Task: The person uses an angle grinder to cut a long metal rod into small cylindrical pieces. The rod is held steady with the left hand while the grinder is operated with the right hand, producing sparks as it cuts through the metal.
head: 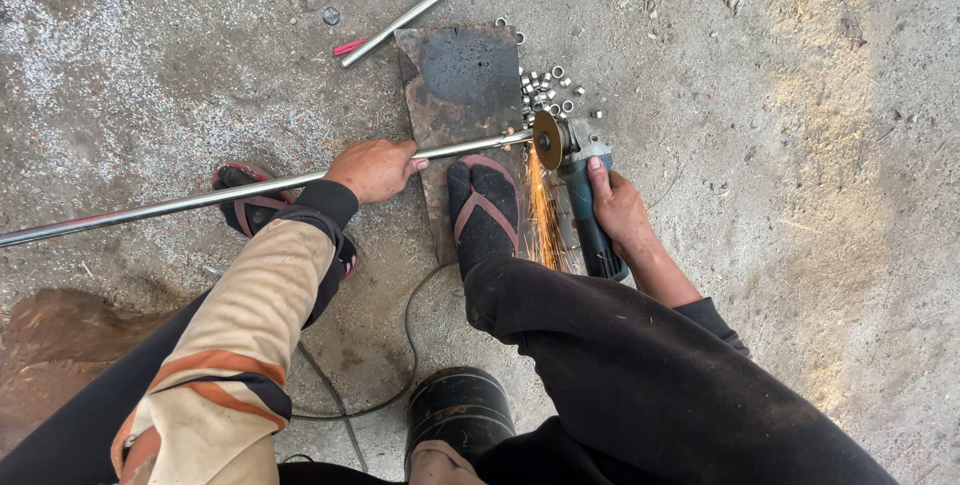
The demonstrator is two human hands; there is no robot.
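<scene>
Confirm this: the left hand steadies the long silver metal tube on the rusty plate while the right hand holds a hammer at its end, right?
Not a hammer. In the head view, the right hand holds a blue-green angle grinder, its disc throwing sparks at the long silver metal tube; the left hand steadies it.

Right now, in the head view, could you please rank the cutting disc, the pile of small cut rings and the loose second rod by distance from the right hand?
1. Cutting disc, just up-left of the right hand.
2. Pile of small cut rings, beyond the disc.
3. Loose second rod, farthest, top of view.
</scene>
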